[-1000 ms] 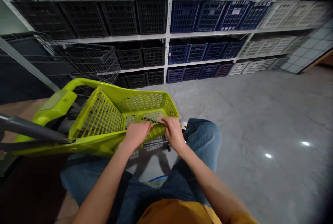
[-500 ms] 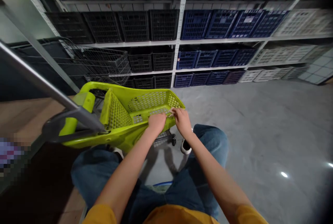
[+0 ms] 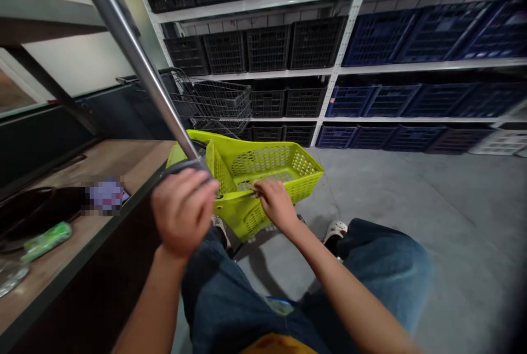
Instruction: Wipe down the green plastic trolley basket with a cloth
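Observation:
A lime-green plastic shopping cart point(image 3: 267, 192) with perforated walls stands in front of me, between my knees and the shelving. My right hand point(image 3: 274, 197) is closed at the cart's near rim, pinching something small and pale that its fingers mostly hide. Raised closer to the camera, my left hand point(image 3: 183, 206) is slightly blurred. Its fingers are loosely bent and apart from the thumb, and nothing shows in them. It overlaps the cart's dark grey handle end point(image 3: 185, 164) in view; whether it touches that part I cannot tell. A metal pole point(image 3: 140, 63) rises from there.
To the left, a wooden desk point(image 3: 135, 151) carries a green packet point(image 3: 47, 241), a clear item and a blurred-out object. Behind the cart stand a black wire cart point(image 3: 222, 104) and white shelving point(image 3: 329, 96) with black crates point(image 3: 317, 41) and blue crates point(image 3: 379, 35). Grey floor lies right.
My left hand has left the cart rim, moving left and up towards the camera. My right hand stays at the rim, farther back along it. The view has turned left, showing more desk.

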### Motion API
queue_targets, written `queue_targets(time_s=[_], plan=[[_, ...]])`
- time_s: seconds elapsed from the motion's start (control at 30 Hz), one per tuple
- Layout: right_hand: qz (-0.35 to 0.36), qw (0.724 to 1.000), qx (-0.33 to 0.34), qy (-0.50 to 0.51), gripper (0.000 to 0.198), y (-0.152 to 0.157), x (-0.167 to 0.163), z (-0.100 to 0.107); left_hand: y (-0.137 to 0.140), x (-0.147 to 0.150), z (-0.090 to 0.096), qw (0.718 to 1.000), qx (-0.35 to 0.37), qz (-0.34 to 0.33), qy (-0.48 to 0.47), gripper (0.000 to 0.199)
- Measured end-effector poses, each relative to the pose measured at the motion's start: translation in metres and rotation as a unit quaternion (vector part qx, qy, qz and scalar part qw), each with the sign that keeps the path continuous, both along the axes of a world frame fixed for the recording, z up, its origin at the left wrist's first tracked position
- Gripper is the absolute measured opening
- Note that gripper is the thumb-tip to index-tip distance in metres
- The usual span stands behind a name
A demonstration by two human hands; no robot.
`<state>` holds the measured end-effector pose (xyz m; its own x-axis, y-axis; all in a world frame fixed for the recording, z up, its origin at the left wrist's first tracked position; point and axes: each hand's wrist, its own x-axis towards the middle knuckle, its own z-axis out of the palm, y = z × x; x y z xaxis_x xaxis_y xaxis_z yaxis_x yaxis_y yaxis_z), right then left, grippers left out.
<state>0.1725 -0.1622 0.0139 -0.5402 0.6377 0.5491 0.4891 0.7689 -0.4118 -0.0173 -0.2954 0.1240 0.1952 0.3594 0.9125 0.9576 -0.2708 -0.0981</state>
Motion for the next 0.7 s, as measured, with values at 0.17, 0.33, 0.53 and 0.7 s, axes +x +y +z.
queue_targets(time_s=[0.17, 0.33, 0.53, 0.7], plan=[[-0.012, 0.991, 0.055, -0.124, 0.01, -0.001, -0.019, 0.016, 0.001, -0.069, -0.011, 0.954, -0.086, 0.119, -0.261, 0.038], [-0.031, 0.991, 0.04, -0.126, 0.007, 0.016, -0.009, 0.011, 0.005, -0.06, -0.018, 0.871, -0.179, 0.051, -0.454, 0.035], [-0.047, 0.998, -0.009, 0.041, 0.028, 0.025, 0.019, 0.005, 0.014, 0.011, -0.012, 0.873, -0.28, -0.02, -0.4, 0.032], [-0.133, 0.973, -0.022, 0.189, 0.031, 0.021, 0.058, 0.013, 0.043, 0.087, -0.004, 0.888, -0.343, -0.204, -0.229, 0.044]])
